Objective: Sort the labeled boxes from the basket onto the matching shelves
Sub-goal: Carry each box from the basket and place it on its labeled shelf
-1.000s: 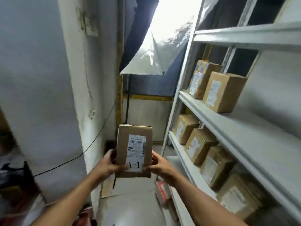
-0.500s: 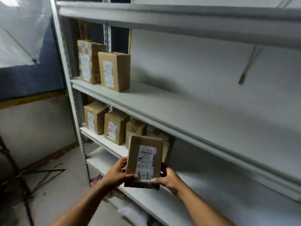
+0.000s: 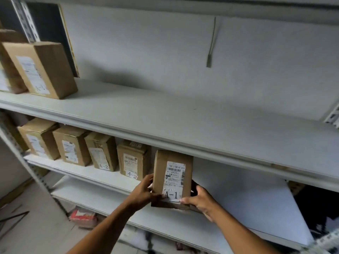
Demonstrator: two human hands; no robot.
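the a-1 box (image 3: 172, 178) was held upright in front of the shelving, its long axis vertical and its labelled face turned toward the camera, the "a-1" mark at the lower end of the label. its top edge stood just under the front lip of the upper shelf (image 3: 183, 114); its lower part hung in front of the middle shelf (image 3: 95, 176). the left hand (image 3: 145, 192) grasped the box's lower left edge, fingers curled around the side. the right hand (image 3: 199, 199) grasped the lower right corner, thumb across the front below the label and fingers wrapped behind.

the upper shelf carried one brown box marked a-1 (image 3: 41, 69) at its far left, with another partly visible carton (image 3: 9, 70) touching it at the frame edge. to the right of these the shelf surface ran open to the perforated upright (image 3: 333, 116) at the right. the front lip ran unbroken across the view.

the middle shelf held a row of four cartons (image 3: 82, 147) at left, the two rightmost marked a-2; the nearest of them (image 3: 134, 160) stood just left of the held box. to the right of the held box the shelf lay open, backed by a white panel (image 3: 247, 204). a red-and-white item (image 3: 83, 215) lay on the floor below.
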